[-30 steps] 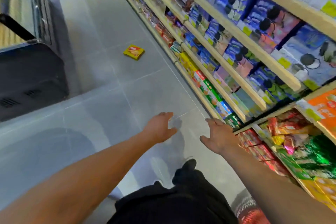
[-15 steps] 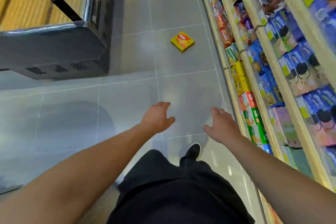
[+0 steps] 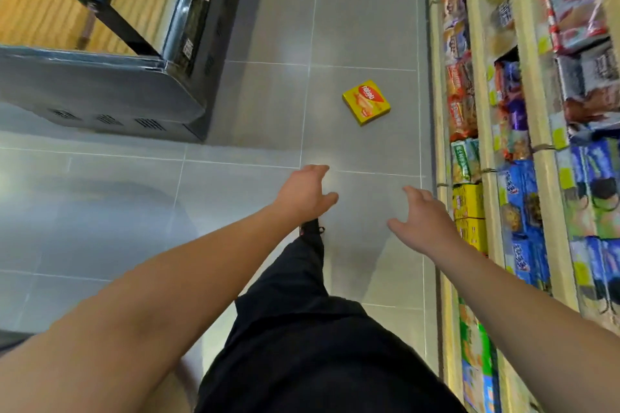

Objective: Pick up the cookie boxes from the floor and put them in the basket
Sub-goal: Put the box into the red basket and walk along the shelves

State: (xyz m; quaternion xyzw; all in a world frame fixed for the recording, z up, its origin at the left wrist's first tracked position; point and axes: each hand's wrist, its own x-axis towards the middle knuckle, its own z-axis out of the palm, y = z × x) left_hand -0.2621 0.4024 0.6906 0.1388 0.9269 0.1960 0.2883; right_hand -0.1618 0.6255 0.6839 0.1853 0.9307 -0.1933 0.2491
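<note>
A yellow cookie box (image 3: pixel 366 102) with a red logo lies flat on the grey tiled floor (image 3: pixel 362 27), ahead of me in the aisle. My left hand (image 3: pixel 307 193) is stretched forward with relaxed fingers and holds nothing; it is short of the box and a little to its left. My right hand (image 3: pixel 421 218) is also held out, fingers loosely spread and empty, nearer to me than the box. No basket is in view.
Wooden shelves (image 3: pixel 476 111) packed with snack packets run along the right side of the aisle. A dark chest freezer (image 3: pixel 110 90) stands at the left. My black trousers (image 3: pixel 302 329) and one shoe (image 3: pixel 312 228) show below my hands.
I have walked up the aisle, so the cookie box is nearer and more central. Both arms have stayed stretched out, hands empty.
</note>
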